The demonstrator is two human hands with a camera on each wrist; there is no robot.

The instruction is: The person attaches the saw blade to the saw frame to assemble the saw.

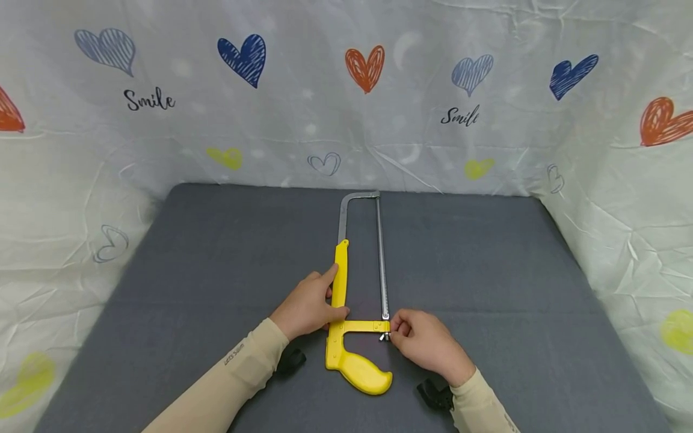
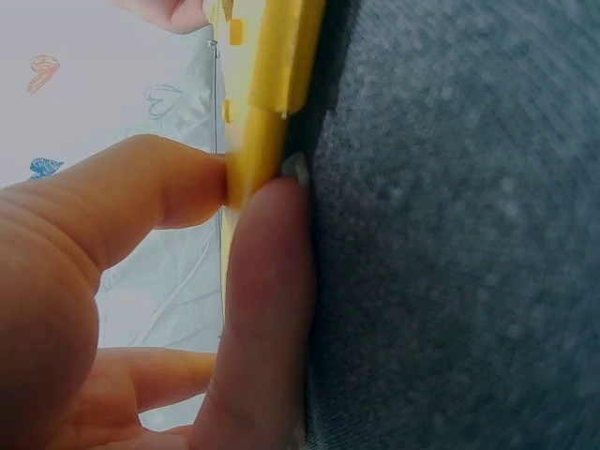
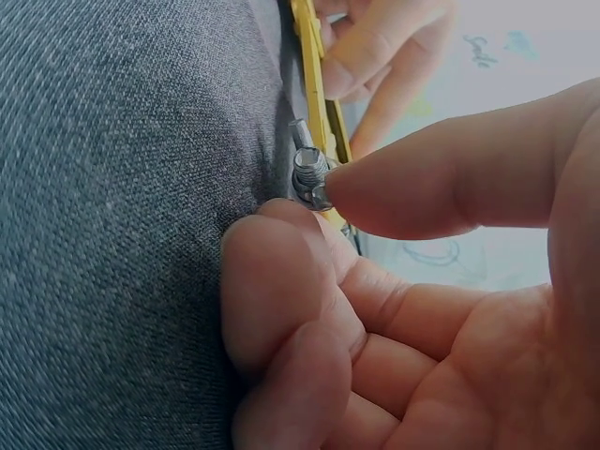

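Observation:
A hacksaw (image 1: 364, 374) with a yellow handle and a grey metal front bow lies flat on the dark cloth, its bow pointing away. Its blade (image 1: 381, 258) runs along the right side. My left hand (image 1: 304, 308) grips the yellow frame tube from the left, thumb on one side and fingers on the other. At the blade's near end is a small metal wing nut (image 3: 311, 173) on a threaded stud. My right hand (image 1: 428, 341) pinches at this nut with thumb and curled index finger; the fingers partly hide it in the right wrist view.
A dark grey cloth (image 1: 216, 240) covers the table around the saw. Behind and at both sides hangs a white curtain (image 1: 303, 108) printed with hearts. Black straps (image 1: 433, 394) show by both wrists.

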